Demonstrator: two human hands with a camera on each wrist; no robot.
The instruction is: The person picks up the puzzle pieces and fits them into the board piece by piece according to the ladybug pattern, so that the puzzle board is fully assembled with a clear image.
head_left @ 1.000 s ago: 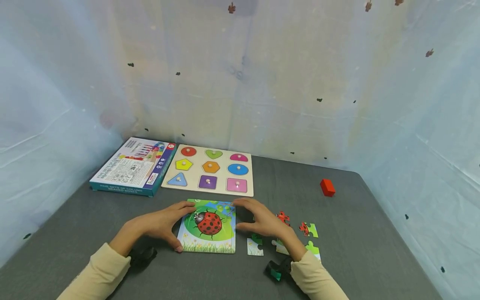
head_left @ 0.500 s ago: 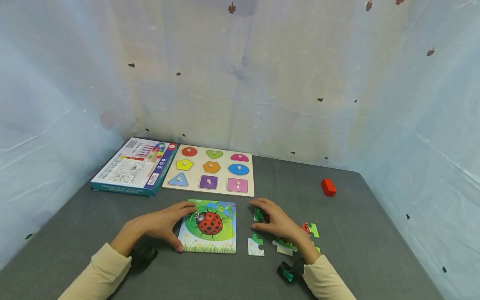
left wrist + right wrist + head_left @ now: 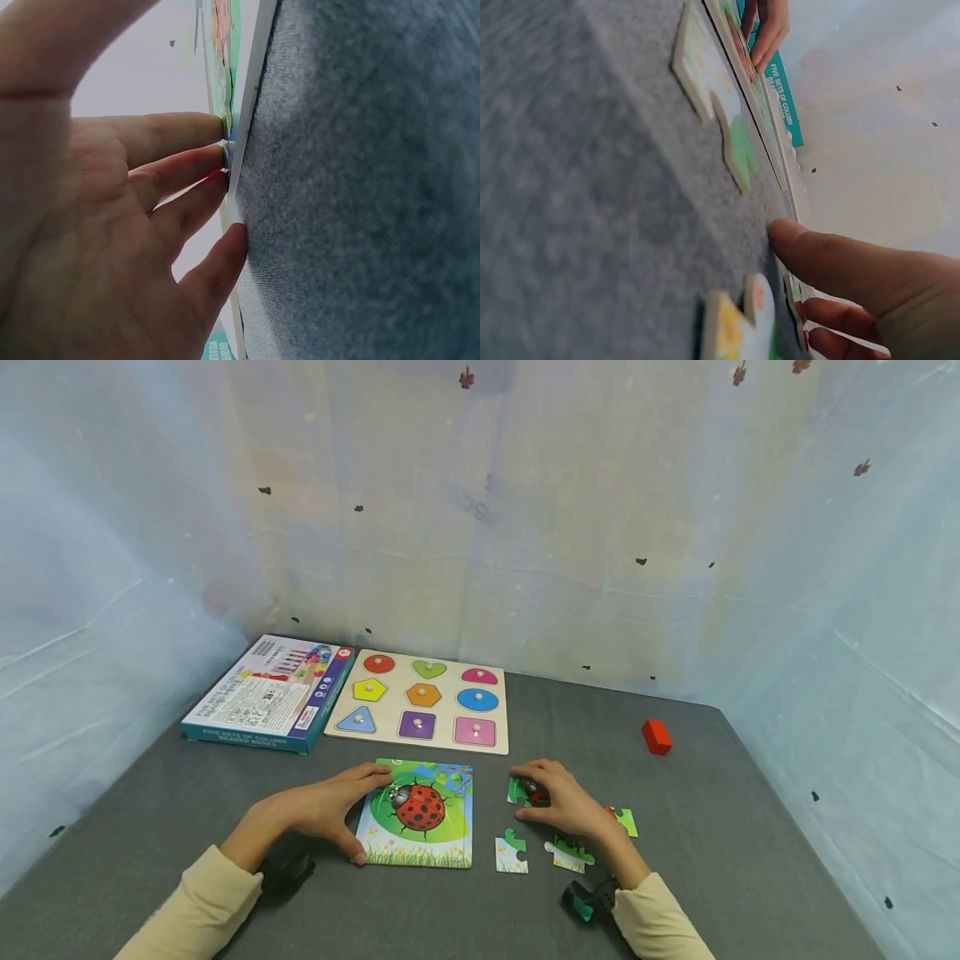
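Note:
The square ladybug puzzle board lies flat on the grey table. My left hand rests at its left side, thumb by the near left corner, fingers extended onto the far left part. In the left wrist view the fingertips touch the board's edge. To the right of the board, my right hand is low over loose jigsaw pieces. Its fingertips lie at a green piece with a dark ladybug head, partly hidden by the hand. The right thumb stands apart from the fingers.
Nearby lie a white-and-green grass piece, another grass piece and a red-and-green piece. Behind are a shape-peg board and a flat box. A red block sits at the far right.
My right hand has moved rightward from the board's right edge to the loose pieces, uncovering the grass pieces. My left hand has stayed on the board.

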